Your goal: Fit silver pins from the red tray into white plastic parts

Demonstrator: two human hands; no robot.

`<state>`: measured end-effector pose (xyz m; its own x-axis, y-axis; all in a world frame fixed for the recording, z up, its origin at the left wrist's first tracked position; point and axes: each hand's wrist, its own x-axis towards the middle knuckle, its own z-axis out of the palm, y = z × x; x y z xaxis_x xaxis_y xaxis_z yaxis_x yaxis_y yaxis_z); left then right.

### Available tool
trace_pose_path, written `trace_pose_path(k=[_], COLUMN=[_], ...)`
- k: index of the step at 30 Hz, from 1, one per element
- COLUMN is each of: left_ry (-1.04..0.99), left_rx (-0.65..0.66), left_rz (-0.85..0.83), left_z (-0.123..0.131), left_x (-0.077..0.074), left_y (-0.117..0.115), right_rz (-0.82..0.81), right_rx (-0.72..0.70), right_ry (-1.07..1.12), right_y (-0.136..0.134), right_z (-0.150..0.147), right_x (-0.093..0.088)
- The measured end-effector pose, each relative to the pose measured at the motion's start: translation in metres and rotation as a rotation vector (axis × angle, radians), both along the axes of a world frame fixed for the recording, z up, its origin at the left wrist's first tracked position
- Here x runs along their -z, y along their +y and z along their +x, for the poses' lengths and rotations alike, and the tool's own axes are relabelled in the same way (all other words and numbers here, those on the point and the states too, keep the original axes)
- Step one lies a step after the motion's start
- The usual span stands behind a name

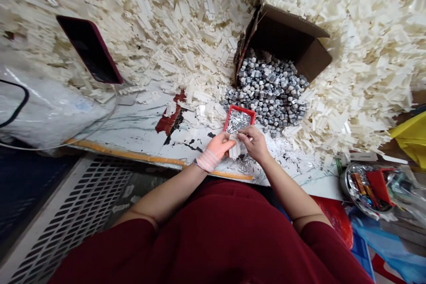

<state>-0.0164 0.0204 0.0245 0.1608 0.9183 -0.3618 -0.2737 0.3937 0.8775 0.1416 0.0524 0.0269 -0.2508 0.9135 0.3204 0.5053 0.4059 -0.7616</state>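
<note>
White plastic strip beside a red tray of metal pins

Forearms reach forward from maroon sleeves, left hand and right hand curled close together.

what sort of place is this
Likely a piecework assembly bench: white plastic parts heaped all over, a cardboard box spilling grey metal pieces, and a red tray of metal pins.

A dark red short-sleeved top, with a pink-striped glove on the left hand only
</note>
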Motion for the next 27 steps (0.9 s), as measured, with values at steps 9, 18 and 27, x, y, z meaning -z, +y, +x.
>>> trace_pose_path(k=[9,18,27], left_ry=[-0.046,-0.061,-0.055], left_rx=[-0.031,-0.021,0.044], left_rz=[-0.03,-0.034,-0.026], left_z=[-0.001,0.001,-0.001], left_x=[-0.001,0.001,0.001], left_y=[-0.002,-0.007,-0.009], right_rz=[-0.382,-0.554,-0.358], right_rx=[0.057,0.092,0.114], right_ry=[0.264,0.544,0.267], right_y=[-0.006,-0.012,-0.02], right_z=[0.012,0.0,-0.003], right_x=[0.002,-0.005,-0.009])
